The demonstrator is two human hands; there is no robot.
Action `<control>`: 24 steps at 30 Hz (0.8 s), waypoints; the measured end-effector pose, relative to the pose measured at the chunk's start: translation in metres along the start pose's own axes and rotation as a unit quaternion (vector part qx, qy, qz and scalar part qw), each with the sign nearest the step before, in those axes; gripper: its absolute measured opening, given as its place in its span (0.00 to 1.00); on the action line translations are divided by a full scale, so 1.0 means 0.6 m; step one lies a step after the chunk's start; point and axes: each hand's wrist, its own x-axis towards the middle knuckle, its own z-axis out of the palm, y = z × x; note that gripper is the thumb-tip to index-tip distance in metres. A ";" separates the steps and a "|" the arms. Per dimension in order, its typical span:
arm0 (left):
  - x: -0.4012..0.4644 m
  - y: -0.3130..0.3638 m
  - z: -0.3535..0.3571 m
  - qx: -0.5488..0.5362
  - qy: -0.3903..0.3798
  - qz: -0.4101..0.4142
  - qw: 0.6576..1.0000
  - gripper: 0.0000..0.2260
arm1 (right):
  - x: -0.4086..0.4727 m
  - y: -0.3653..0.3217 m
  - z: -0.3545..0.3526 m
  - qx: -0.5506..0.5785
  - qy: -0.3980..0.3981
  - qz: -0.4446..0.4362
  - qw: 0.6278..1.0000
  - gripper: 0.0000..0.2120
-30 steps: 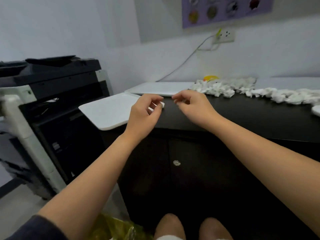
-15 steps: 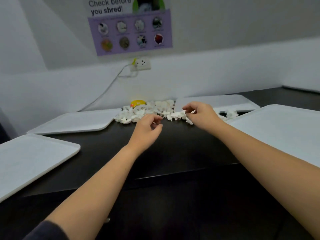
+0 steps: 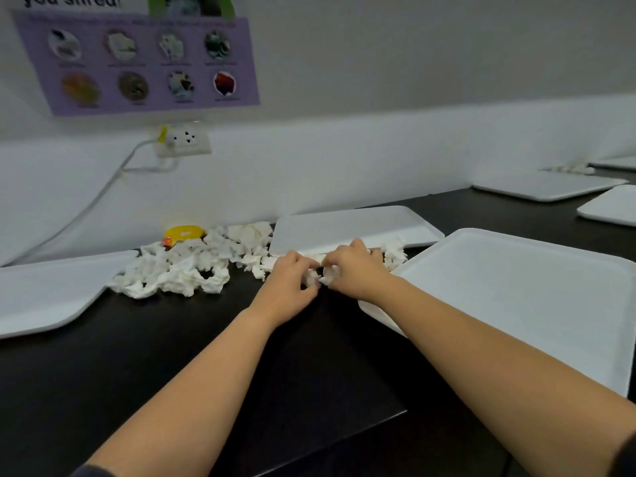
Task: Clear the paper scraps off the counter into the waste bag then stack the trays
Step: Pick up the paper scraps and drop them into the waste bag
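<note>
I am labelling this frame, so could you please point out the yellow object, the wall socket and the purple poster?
yellow object [image 3: 183,233], head view, middle of its top.
wall socket [image 3: 187,140], head view, its faceplate.
purple poster [image 3: 137,63], head view, its centre.

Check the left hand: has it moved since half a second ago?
Yes. The left hand has gone forward to the paper scraps beside the back tray, meeting the right hand.

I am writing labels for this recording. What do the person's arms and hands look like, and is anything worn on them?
Both forearms are bare, and so are the left hand and the right hand: no gloves, rings, watch or bracelets show. A dark sleeve edge appears at the bottom of the left arm, and another dark sleeve edge at the lower right corner, on the right arm.
</note>
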 end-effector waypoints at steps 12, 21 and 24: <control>-0.019 -0.011 -0.012 -0.018 0.068 0.025 0.997 0.11 | -0.013 -0.030 -0.010 -0.015 0.039 -0.027 0.999 0.13; -0.118 0.012 -0.084 0.005 0.131 0.029 0.991 0.10 | -0.060 -0.103 -0.039 0.051 0.063 -0.086 0.993 0.14; -0.172 0.014 -0.128 0.022 0.150 0.025 0.988 0.09 | -0.080 -0.151 -0.039 0.129 0.059 -0.127 0.982 0.13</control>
